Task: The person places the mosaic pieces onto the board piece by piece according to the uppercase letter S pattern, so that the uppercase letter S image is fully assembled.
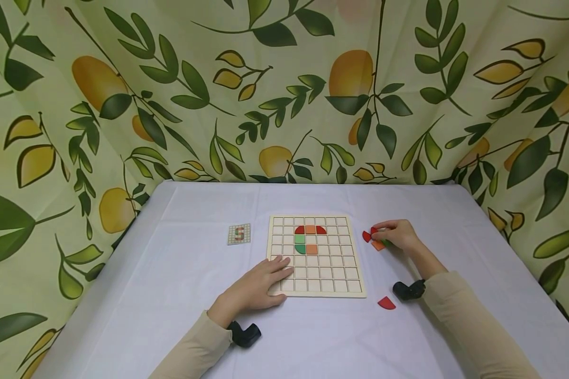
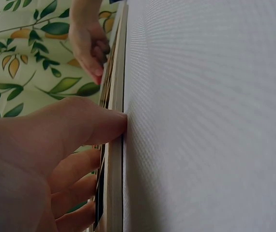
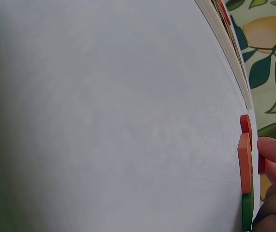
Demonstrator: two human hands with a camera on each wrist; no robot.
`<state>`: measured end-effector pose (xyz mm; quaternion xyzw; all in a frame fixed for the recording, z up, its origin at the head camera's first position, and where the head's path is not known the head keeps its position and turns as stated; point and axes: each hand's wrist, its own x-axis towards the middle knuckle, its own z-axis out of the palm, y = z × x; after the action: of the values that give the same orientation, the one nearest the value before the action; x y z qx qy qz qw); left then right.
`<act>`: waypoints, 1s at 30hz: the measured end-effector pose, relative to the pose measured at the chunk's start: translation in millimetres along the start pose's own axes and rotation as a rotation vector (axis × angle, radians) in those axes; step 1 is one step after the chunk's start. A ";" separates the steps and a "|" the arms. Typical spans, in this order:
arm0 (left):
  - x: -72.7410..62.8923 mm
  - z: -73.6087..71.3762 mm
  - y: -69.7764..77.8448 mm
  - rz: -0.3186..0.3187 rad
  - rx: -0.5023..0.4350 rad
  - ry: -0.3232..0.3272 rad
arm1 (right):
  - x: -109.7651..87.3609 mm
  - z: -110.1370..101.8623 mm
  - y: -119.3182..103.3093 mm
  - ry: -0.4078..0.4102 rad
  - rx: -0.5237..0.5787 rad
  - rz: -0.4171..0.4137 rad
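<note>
My left hand [image 1: 261, 284] lies with fingers spread over the lower left of a pale wooden grid board [image 1: 322, 287]; its thumb [image 2: 94, 121] is at the board's near edge. Six squares hold flat pieces: red rounded ones [image 1: 299, 230] flank an orange square [image 1: 310, 229], with a light green square [image 1: 300, 239], a dark green rounded piece [image 1: 301, 249] and another orange square below. Right of the board, my right hand [image 1: 398, 234] pinches a red piece [image 3: 261, 164] between thumb and finger, over a loose red quarter-circle [image 1: 366, 237], an orange piece [image 3: 244, 162] and a green piece [image 3: 247, 210].
A small card [image 1: 238, 233] printed with a coloured grid pattern lies left of the board. One red quarter-circle [image 1: 386, 303] sits apart, near the right wrist's black camera [image 1: 409, 290]. A white cloth [image 1: 189, 221] covers the table, and a leaf-patterned curtain [image 1: 284, 105] hangs behind.
</note>
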<state>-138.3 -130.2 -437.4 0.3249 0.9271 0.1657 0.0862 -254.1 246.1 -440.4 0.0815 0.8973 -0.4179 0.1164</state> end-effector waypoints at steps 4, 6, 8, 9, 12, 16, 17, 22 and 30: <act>0.1 -0.3 0.6 -0.004 0.004 -0.003 | -2.0 1.4 -1.1 -0.006 0.009 0.000; 0.4 -0.6 0.9 -0.003 0.008 -0.003 | -3.3 2.0 -2.0 -0.007 0.010 -0.004; 0.5 -0.8 1.3 -0.002 0.009 -0.003 | -5.3 2.3 -2.9 -0.007 0.009 -0.010; 0.6 -0.8 1.5 -0.002 0.011 -0.002 | -6.1 2.5 -3.6 -0.006 0.009 -0.011; 0.6 -1.1 2.0 -0.003 0.015 -0.004 | -7.8 3.6 -5.6 -0.006 0.011 -0.015; 0.5 -0.6 1.7 0.000 0.024 -0.003 | -8.3 5.8 -7.0 -0.014 0.021 -0.017; 0.4 -0.5 1.6 0.001 0.024 -0.003 | -8.3 6.5 -7.2 -0.016 0.025 -0.019; 0.6 0.4 1.0 0.005 0.022 0.001 | -9.1 9.2 -8.2 -0.028 0.027 -0.030; 1.8 1.8 -0.5 0.023 0.038 0.012 | -15.6 11.7 -15.8 -0.052 0.025 -0.054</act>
<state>-139.4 -128.9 -439.3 0.3363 0.9268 0.1508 0.0726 -241.3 226.2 -431.9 0.0477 0.8905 -0.4343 0.1274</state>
